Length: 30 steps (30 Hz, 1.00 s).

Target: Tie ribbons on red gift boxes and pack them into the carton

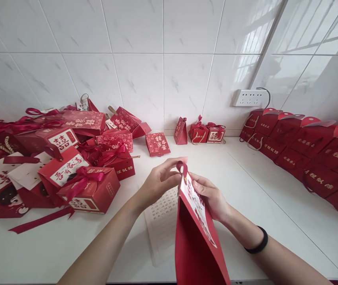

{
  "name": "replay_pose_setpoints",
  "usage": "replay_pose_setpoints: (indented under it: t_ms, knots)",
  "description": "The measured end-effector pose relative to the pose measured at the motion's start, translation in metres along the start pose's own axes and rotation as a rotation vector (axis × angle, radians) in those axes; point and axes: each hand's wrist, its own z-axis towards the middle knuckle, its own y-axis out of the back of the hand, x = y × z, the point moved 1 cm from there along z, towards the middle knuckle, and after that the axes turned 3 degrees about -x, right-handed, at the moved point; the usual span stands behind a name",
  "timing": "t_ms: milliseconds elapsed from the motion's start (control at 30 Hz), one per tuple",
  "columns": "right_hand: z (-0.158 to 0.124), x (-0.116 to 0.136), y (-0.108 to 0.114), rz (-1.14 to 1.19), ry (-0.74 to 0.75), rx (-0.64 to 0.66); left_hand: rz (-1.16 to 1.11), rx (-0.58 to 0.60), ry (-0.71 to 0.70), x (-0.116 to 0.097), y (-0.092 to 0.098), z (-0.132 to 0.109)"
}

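Observation:
A red triangular gift box (pixel 192 237) with a white printed panel is held up in front of me, its lower end open toward me. A dark red ribbon loop (pixel 181 164) stands at its peak, with a small gold stud below it. My left hand (pixel 161 180) is closed at the peak beside the loop, fingers bent around the top edge; the fingertips are partly hidden. My right hand (pixel 212 196) grips the box's right side near the top, thumb on the printed panel. Beneath the box lies a sheet with handwriting (pixel 158 233), partly covered.
Red gift boxes (pixel 90 186) with ribbons lie piled on the left of the white table (pixel 246 237). Three small boxes (pixel 198 133) stand at the wall, near a flat red packet (pixel 157 144). Stacked red boxes (pixel 299 150) line the right below a power strip (pixel 251 97).

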Motion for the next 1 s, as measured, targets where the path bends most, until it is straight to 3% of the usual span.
replay_pose_setpoints:
  t_ms: [133, 233, 333, 500, 667, 833, 933, 1000]
  knots:
    - [0.001, -0.014, 0.008, 0.115, -0.104, 0.068, -0.035, 0.044, 0.027, 0.007, -0.002, -0.001]
    - [0.0, -0.023, 0.008, 0.151, -0.223, 0.096, -0.118, 0.046, -0.057, 0.011, 0.002, 0.0]
    - [-0.005, -0.019, -0.007, 0.203, -0.338, 0.093, -0.192, 0.023, -0.139, 0.012, 0.004, 0.001]
    - [-0.022, 0.01, -0.039, 0.081, -0.337, 0.109, -0.253, 0.011, -0.046, 0.009, 0.0, -0.002]
    - [-0.026, 0.007, -0.035, -0.082, -0.316, 0.138, -0.27, -0.159, -0.086, 0.0, -0.004, -0.008]
    - [-0.006, -0.009, -0.013, -0.185, -0.291, 0.199, -0.231, -0.394, -0.041, -0.008, 0.013, 0.003]
    - [0.001, -0.003, -0.006, -0.156, -0.222, 0.088, -0.201, -0.606, 0.041, -0.007, 0.031, 0.011]
    - [0.002, 0.006, -0.003, -0.155, -0.14, -0.037, -0.148, -0.789, -0.02, -0.008, 0.04, 0.011]
